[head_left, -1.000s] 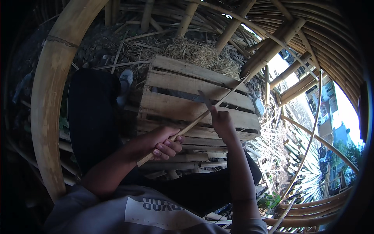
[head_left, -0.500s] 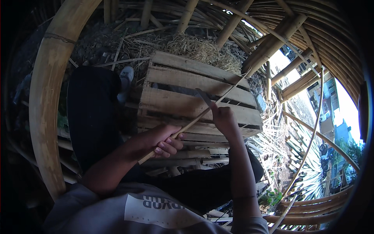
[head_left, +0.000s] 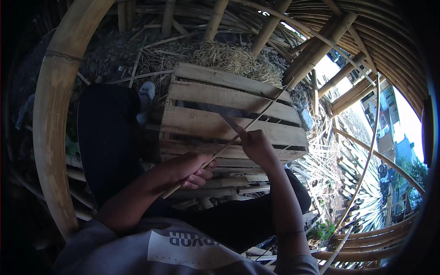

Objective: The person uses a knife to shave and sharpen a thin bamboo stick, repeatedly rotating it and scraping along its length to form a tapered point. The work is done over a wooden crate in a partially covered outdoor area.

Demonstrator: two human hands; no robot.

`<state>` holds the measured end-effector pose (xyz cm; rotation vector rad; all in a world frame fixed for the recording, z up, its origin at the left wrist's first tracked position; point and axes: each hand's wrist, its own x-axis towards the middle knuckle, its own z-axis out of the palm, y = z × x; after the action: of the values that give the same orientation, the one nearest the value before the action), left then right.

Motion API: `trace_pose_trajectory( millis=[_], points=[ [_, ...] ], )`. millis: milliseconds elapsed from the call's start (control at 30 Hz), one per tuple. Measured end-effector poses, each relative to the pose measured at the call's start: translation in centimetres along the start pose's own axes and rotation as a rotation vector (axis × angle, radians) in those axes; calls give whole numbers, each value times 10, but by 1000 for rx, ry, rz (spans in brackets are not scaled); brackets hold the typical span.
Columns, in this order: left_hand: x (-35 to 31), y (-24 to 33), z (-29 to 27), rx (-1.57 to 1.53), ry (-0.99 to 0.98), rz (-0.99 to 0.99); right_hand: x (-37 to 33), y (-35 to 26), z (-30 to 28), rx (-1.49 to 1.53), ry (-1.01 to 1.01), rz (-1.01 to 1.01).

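A long thin bamboo strip [head_left: 223, 149] slants from my lap up to the right, across a slatted wooden crate [head_left: 197, 123]. My left hand [head_left: 197, 172] is wrapped round its lower part, and a short end sticks out below the fist. Closed on the handle of a knife [head_left: 231, 123], my right hand [head_left: 257, 145] sits farther up the strip. The blade points up and left over the crate, crossing the strip. The handle itself is hidden in the fist. Whether the edge bites into the bamboo cannot be made out.
A thick bamboo pole [head_left: 55, 114] rises close on my left. Behind the crate lies a heap of shavings [head_left: 233, 59], with bamboo posts [head_left: 316, 55] beyond. Many cut bamboo lengths [head_left: 362, 197] lie to the right. My shoe [head_left: 146, 91] is left of the crate.
My right hand and the knife have moved down the strip, a little toward my left hand. The blade now reaches farther left. My left hand keeps its grip, almost in place.
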<state>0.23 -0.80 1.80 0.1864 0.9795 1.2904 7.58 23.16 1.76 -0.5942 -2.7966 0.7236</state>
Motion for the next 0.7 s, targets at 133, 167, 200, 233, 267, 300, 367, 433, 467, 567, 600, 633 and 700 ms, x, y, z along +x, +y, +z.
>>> trace_pose_trajectory(
  millis=[133,167,200,233,267,300,367,433,467,567,600,633,700],
  points=[
    [5,-7,-1,33,31,8,-7,-16,-6,-24,-46,-13],
    [7,-5,2,31,46,12,0,-10,-16,-25,-75,27],
    [8,-3,3,38,22,20,7,7,-18,-13,-9,95],
    [7,-3,2,41,11,27,7,4,-16,-31,23,66],
    [7,-1,0,43,-1,34,3,-1,-11,-49,54,36],
    [3,0,-1,68,2,43,-2,-6,-7,-67,86,7],
    [-3,-1,-3,110,-3,54,-20,-14,2,3,-3,-56],
    [2,-1,-2,59,15,35,-16,-5,1,110,-59,-13],
    [1,1,-1,39,30,27,-8,-2,-4,79,-55,39],
    [2,2,5,33,44,28,4,-3,-20,8,-43,130],
    [3,4,5,60,35,29,-3,-10,-19,2,-43,113],
    [0,3,1,77,57,36,-7,-19,-7,13,-61,73],
    [11,-1,1,76,17,43,-19,-10,7,5,-10,-81]
  ],
)
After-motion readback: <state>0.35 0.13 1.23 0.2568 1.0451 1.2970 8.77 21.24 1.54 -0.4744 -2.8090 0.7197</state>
